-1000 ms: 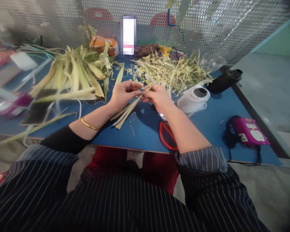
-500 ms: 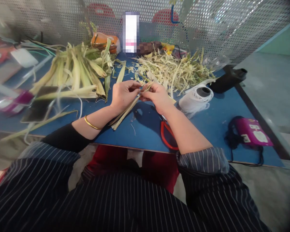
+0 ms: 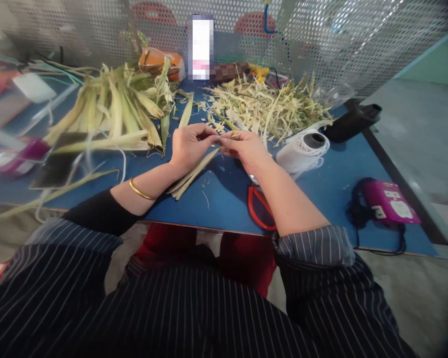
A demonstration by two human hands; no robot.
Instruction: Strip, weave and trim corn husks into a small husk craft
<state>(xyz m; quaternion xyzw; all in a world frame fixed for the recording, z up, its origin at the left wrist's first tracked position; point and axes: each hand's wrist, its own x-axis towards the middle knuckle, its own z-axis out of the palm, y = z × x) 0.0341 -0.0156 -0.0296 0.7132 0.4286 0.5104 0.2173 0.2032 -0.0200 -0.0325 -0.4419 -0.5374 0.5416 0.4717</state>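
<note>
Right at the centre, a slim bundle of dry husk strips (image 3: pixel 194 175) slants over the desk (image 3: pixel 216 214), its upper end meeting the fingertips and its lower ends fanning loose. The right hand (image 3: pixel 249 149) is closed on that upper end, thumb pressed down, a wisp of fibre showing above the fingers. The left hand (image 3: pixel 188 146) comes in from the other side, thumb and fingers pinched together, tips touching or almost touching the right's; whether it has fibre or thread between them, I cannot tell. So, 2 hands, 1 meeting point!

How far along? My read: the strips are gathered and lined up, but the join at the top looks unfinished, with both hands busy there, and any binding is hidden by the fingers.

Moving outward: red-handled scissors (image 3: pixel 259 209) lie partly under the right forearm, and a cone of white thread (image 3: pixel 298 156) stands tilted just beyond. Behind the hands sits a broad heap of shredded husk (image 3: pixel 265 107); over to the left, a pile of long whole husks (image 3: pixel 115 107), plenty apparently left unworked. Farther right, a black cylinder (image 3: pixel 353 122) and a purple box (image 3: pixel 390 201) with a dark cord.
</note>
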